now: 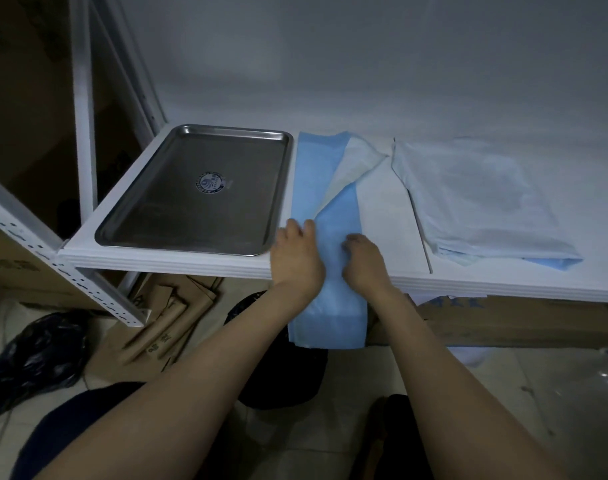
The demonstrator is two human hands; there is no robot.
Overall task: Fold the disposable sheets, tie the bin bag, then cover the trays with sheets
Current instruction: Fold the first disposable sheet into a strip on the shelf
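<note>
A blue disposable sheet [333, 216] lies across the white shelf [164, 263], its near end hanging over the front edge and its far part turned back to show a white underside. My left hand [297, 252] rests on the sheet's left edge with fingers spread. My right hand [363, 258] pinches the sheet with curled fingers just right of its middle. A bare steel tray [195, 188] sits to the left. A second tray, covered by a pale sheet [475, 199], sits to the right. A black bin bag [281, 372] stands on the floor under my arms.
A white metal rack frame [84, 109] rises at the left. Flattened brown cardboard [160, 327] and another black bag [32, 362] lie on the tiled floor. A long cardboard box [524, 320] sits under the shelf at right.
</note>
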